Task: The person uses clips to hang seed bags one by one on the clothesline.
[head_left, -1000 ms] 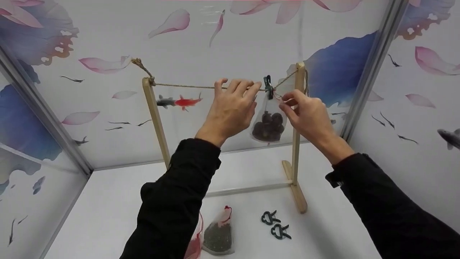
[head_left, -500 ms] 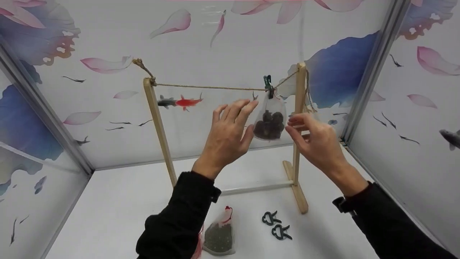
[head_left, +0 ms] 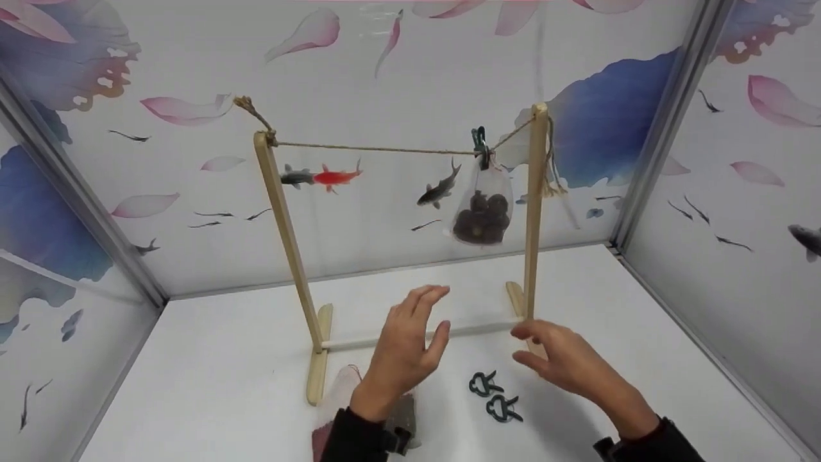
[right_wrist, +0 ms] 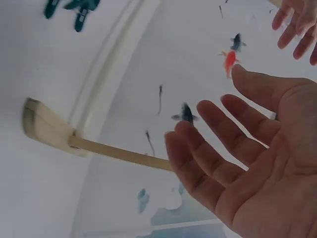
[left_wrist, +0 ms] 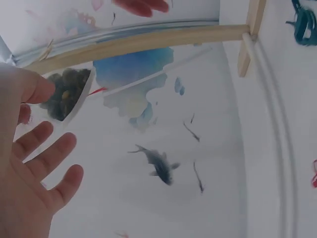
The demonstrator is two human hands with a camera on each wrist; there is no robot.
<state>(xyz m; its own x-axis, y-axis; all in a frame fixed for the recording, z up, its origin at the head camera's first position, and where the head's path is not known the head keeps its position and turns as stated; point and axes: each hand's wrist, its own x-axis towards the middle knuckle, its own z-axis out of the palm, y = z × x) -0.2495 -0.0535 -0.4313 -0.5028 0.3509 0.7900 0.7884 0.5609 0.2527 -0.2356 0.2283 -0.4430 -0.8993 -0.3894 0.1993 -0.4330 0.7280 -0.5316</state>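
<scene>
Head view: left hand (head_left: 404, 350) raised above table (head_left: 211, 385), fingers spread and relaxed, gripping nothing. Right hand (head_left: 561, 362) at 3 o'clock of it, well apart, fingers loosely extended, likewise empty. Both low in front of wooden rack (head_left: 535, 212).

String (head_left: 372, 149) stretched between the two rack posts. Green clip (head_left: 479, 144) pinched on string near right post. Mesh bag (head_left: 482, 208) of dark lumps hanging from that clip, at 12 o'clock of the hands, well apart from both, just beside right post.

Two dark clips (head_left: 494, 394) lying on table between the hands, at 6 o'clock of hanging bag; right hand near them, not touching. Second bag (head_left: 404, 417) with dark grainy filling on table at 6 o'clock of left hand, partly hidden by black sleeve (head_left: 356, 443). Pinkish bag (head_left: 330, 417) just beside it at 9 o'clock; contents hard to make out, possibly red.

Left wrist view: palm (left_wrist: 25, 193) open, fingers apart, hanging bag (left_wrist: 64, 94) beyond fingertips, not touched. Rack foot (left_wrist: 250, 37) at 1 o'clock.

Right wrist view: palm (right_wrist: 257, 168) open, fingers straight, nothing held. Rack foot (right_wrist: 47, 126) at 9 o'clock, clips (right_wrist: 72, 9) at 11 o'clock.
</scene>
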